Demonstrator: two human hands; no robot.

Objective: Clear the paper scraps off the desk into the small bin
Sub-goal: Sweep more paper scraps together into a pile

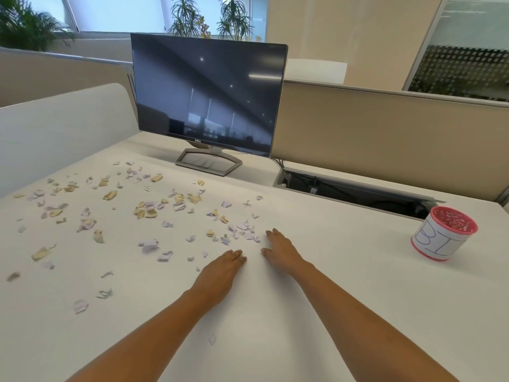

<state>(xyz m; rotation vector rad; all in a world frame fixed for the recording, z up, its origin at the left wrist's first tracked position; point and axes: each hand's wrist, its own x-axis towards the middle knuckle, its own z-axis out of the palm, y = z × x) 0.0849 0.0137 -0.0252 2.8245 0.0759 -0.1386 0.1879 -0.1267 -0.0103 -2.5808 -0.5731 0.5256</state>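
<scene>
Several tan and pale lilac paper scraps (146, 212) lie scattered over the left and middle of the white desk (344, 285). The small bin (443, 233), red-rimmed with a white paper label, stands upright at the far right. My left hand (220, 271) lies flat on the desk, fingers straight, just below a cluster of lilac scraps (242, 232). My right hand (281, 249) also rests flat, its fingertips at the right edge of that cluster. Neither hand holds anything.
A dark monitor (206, 97) on a grey stand (208, 162) sits at the back centre. An open cable tray (352, 188) runs along the back right, below a beige partition (385, 136). A white divider (63, 128) borders the left side.
</scene>
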